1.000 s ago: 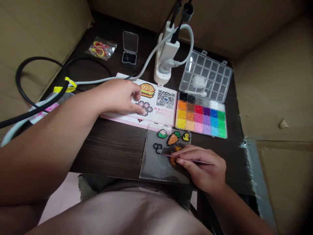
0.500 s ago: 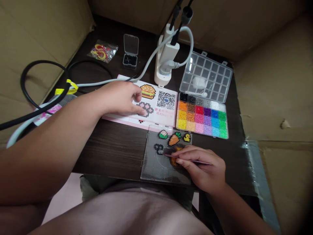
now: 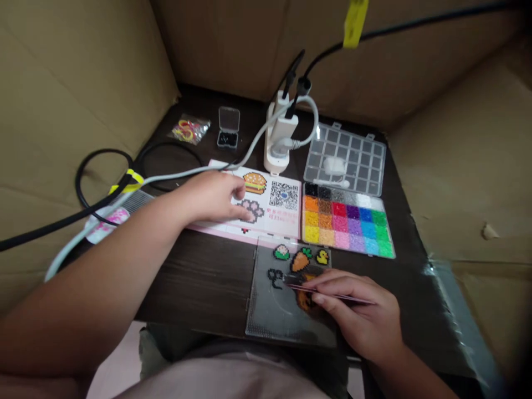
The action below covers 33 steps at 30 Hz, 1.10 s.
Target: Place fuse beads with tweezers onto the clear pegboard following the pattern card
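My right hand (image 3: 361, 310) pinches pink tweezers (image 3: 332, 292), their tips over a clear pegboard (image 3: 266, 316). On that board sit bead figures: a carrot (image 3: 300, 259), a yellow duck (image 3: 322, 256), a pink-and-green piece (image 3: 281, 252) and an orange-brown piece (image 3: 305, 299) partly under my hand. A black bead outline (image 3: 275, 278) lies left of the tweezer tips; whether they grip a bead is too small to tell. My left hand (image 3: 218, 197) rests on the printed pattern sheet (image 3: 286, 221), thumb and forefinger apart beside a paw pattern (image 3: 250, 211).
A sorted bead box (image 3: 349, 219) with its lid (image 3: 347, 158) open stands right of the sheet. Behind are a power strip (image 3: 279, 141) with cables, a small box of black beads (image 3: 228, 130) and a bag of coloured bands (image 3: 189, 129). Cardboard walls (image 3: 249, 50) enclose the table.
The camera view has tilted up, so everything sits lower in the picture. The tweezer tips have shifted slightly right of the black outline. My left hand stays on the sheet.
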{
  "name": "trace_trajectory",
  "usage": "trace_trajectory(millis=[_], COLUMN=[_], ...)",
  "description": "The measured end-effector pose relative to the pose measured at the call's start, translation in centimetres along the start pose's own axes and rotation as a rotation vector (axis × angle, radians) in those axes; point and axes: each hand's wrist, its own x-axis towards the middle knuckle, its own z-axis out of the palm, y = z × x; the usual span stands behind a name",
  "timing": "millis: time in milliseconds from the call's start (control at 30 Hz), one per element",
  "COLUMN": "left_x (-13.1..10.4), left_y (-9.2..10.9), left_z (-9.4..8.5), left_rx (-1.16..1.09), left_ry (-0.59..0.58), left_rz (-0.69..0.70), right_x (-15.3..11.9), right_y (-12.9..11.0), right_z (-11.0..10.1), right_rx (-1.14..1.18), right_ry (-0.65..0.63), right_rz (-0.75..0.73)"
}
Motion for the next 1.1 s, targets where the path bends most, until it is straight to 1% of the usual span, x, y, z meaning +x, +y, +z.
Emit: trace_trajectory(millis=[67, 200, 267, 367, 433, 500, 567, 600, 667, 767, 933, 1100], left_x=[-0.2, -0.3, -0.3, -0.3, -0.3, -0.4, -0.4, -0.5, -0.5, -0.4, -0.3, -0.4], left_y=[0.1, 0.3, 0.3, 0.3, 0.3, 0.4, 0.4, 0.4, 0.4, 0.3, 0.2, 0.4], left_z=[-0.1, -0.2, -0.2, -0.3, -0.3, -0.4, -0.5, -0.5, -0.4, -0.3, -0.3, -0.4], left_rx=[-0.009, -0.032, -0.041, -0.043, -0.043, -0.042, -0.041, -0.04, -0.039, -0.043, -0.061, -0.064], left_ry=[-0.003, 0.002, 0.001, -0.001, -0.006, -0.015, -0.022, -0.024, -0.018, -0.005, -0.019, -0.019], left_rz=[-0.001, -0.019, -0.013, -0.009, -0.01, -0.014, -0.014, -0.012, -0.015, -0.028, -0.034, -0.034], right_x=[0.3, 1.3, 2.3, 4.7, 6.6, 8.3, 9.3, 9.6, 9.7, 9.8, 10.5, 11.1], right_y=[0.1, -0.2, -0.7, -1.6, -1.6, -0.9, 0.6, 1.5, 3.0, 4.4, 4.7, 4.6], right_z=[-0.3, -1.6, -2.5, -3.5, -3.8, -3.7, -3.3, -3.1, -2.8, -2.7, -2.9, -2.5], right_rx=[-0.02, -0.114, -0.17, -0.323, -0.315, -0.242, -0.191, -0.199, -0.221, -0.246, -0.271, -0.224], right_ry=[0.055, 0.213, 0.333, 0.574, 0.657, 0.681, 0.7, 0.707, 0.681, 0.638, 0.61, 0.576], right_rz=[0.005, 0.014, -0.006, -0.03, -0.021, 0.016, 0.06, 0.104, 0.166, 0.196, 0.194, 0.185])
